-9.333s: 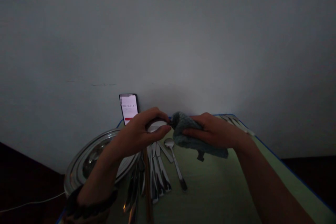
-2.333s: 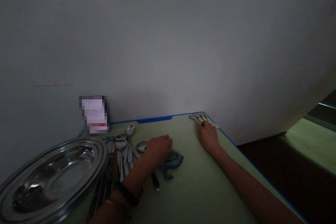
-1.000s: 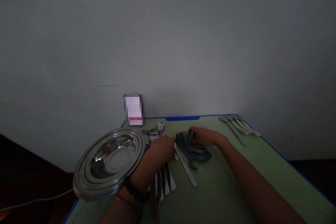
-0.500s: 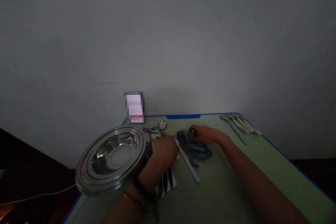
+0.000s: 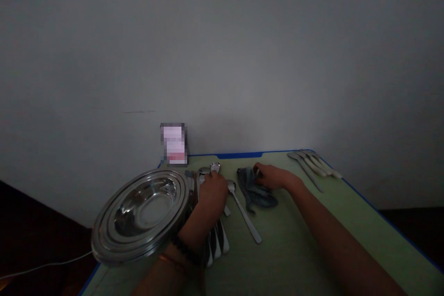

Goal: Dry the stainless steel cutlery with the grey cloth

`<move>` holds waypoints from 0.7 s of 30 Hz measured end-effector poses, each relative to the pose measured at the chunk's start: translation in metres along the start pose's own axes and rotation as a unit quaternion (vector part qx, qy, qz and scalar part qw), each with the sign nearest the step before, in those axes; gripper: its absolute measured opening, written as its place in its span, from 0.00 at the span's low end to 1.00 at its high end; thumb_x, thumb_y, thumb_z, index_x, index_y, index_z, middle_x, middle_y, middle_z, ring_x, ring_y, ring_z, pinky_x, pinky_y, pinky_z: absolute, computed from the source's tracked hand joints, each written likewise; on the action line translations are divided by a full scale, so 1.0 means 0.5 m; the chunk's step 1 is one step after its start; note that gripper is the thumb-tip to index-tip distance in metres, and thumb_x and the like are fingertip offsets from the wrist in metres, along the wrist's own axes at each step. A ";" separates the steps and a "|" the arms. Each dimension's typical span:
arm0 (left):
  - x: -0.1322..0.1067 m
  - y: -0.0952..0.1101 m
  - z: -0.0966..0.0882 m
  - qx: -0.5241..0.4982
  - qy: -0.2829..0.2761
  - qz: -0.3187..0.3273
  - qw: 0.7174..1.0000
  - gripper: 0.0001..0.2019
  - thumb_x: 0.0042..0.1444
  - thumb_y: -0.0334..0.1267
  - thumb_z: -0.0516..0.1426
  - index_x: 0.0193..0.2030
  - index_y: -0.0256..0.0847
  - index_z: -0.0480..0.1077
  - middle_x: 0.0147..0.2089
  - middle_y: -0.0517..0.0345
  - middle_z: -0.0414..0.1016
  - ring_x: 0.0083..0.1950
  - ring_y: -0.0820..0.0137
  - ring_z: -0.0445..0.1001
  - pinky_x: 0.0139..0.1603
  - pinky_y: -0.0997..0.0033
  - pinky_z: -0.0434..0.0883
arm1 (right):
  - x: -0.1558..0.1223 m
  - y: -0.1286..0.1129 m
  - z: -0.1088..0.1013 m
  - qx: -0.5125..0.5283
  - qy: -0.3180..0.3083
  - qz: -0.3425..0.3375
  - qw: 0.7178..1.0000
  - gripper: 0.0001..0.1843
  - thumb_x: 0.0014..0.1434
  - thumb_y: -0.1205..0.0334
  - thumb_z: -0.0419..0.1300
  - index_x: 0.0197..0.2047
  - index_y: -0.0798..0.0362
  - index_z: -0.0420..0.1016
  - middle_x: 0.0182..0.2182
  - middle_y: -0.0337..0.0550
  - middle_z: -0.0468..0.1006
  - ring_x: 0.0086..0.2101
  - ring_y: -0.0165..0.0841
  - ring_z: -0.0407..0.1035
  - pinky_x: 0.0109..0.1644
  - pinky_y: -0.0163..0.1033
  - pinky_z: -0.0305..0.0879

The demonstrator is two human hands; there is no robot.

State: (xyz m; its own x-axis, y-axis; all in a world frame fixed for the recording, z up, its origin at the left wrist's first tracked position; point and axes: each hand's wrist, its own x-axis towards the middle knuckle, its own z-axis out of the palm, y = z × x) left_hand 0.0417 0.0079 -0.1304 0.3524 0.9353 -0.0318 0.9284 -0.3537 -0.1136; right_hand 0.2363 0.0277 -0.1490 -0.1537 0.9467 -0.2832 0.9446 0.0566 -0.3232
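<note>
My left hand (image 5: 214,192) is closed, fingers curled down on a short metal spoon (image 5: 215,166). The spoon's bowl shows past my fingertips and its handle is partly hidden under the hand. Several other pieces of cutlery with shiny handles (image 5: 218,243) lie beneath my left wrist. My right hand (image 5: 274,176) pinches the top edge of a crumpled dark grey-blue cloth (image 5: 258,192) resting on the table. Between the two hands lies a long-handled spoon (image 5: 246,215), touched by neither.
Stacked steel basins (image 5: 152,212) stand on the left of the green table (image 5: 294,249). A phone with a blurred screen (image 5: 174,144) leans on the wall behind. Several utensils with pale handles (image 5: 317,164) lie at the back right. A white cable (image 5: 48,266) runs off left.
The cloth has drawn slightly away from the long-handled spoon, whose bowl now shows. My left hand has shifted a little towards the short spoon's bowl. The camera view has moved slightly.
</note>
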 end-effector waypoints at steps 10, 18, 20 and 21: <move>0.029 -0.016 0.038 -0.011 0.070 -0.031 0.997 0.18 0.57 0.23 0.41 0.50 0.32 0.64 0.51 0.37 0.65 0.49 0.58 0.67 0.39 0.65 0.71 | -0.001 0.002 0.000 0.003 -0.004 -0.001 1.000 0.17 0.59 0.58 0.53 0.50 0.55 0.65 0.44 0.46 0.70 0.39 0.33 0.68 0.42 0.45 0.67; 0.026 -0.019 0.010 -0.040 0.078 -0.008 0.996 0.18 0.55 0.20 0.41 0.51 0.31 0.60 0.52 0.38 0.62 0.46 0.61 0.70 0.41 0.64 0.69 | 0.003 0.005 0.001 0.010 -0.010 -0.002 1.000 0.17 0.59 0.58 0.53 0.50 0.55 0.65 0.44 0.46 0.70 0.39 0.33 0.68 0.42 0.45 0.67; 0.026 -0.016 0.006 -0.049 0.075 0.005 0.996 0.17 0.54 0.20 0.43 0.49 0.31 0.60 0.51 0.39 0.63 0.45 0.63 0.70 0.42 0.65 0.69 | 0.003 0.005 0.001 0.013 -0.014 -0.002 1.000 0.16 0.59 0.58 0.53 0.50 0.55 0.65 0.43 0.45 0.71 0.39 0.32 0.68 0.41 0.44 0.67; 0.026 -0.016 0.005 -0.054 0.074 0.015 0.996 0.17 0.53 0.20 0.44 0.49 0.32 0.61 0.51 0.40 0.63 0.45 0.65 0.70 0.43 0.66 0.68 | 0.002 0.005 0.001 0.014 -0.015 -0.002 1.000 0.16 0.59 0.58 0.53 0.50 0.55 0.65 0.43 0.45 0.71 0.38 0.32 0.68 0.41 0.44 0.67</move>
State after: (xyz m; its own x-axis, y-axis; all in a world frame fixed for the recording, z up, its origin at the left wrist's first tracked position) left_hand 0.0388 0.0229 -0.1324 0.3861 0.9155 0.1133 0.9217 -0.3879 -0.0068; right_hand 0.2383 0.0287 -0.1504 -0.1662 0.9366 -0.3085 0.9353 0.0506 -0.3501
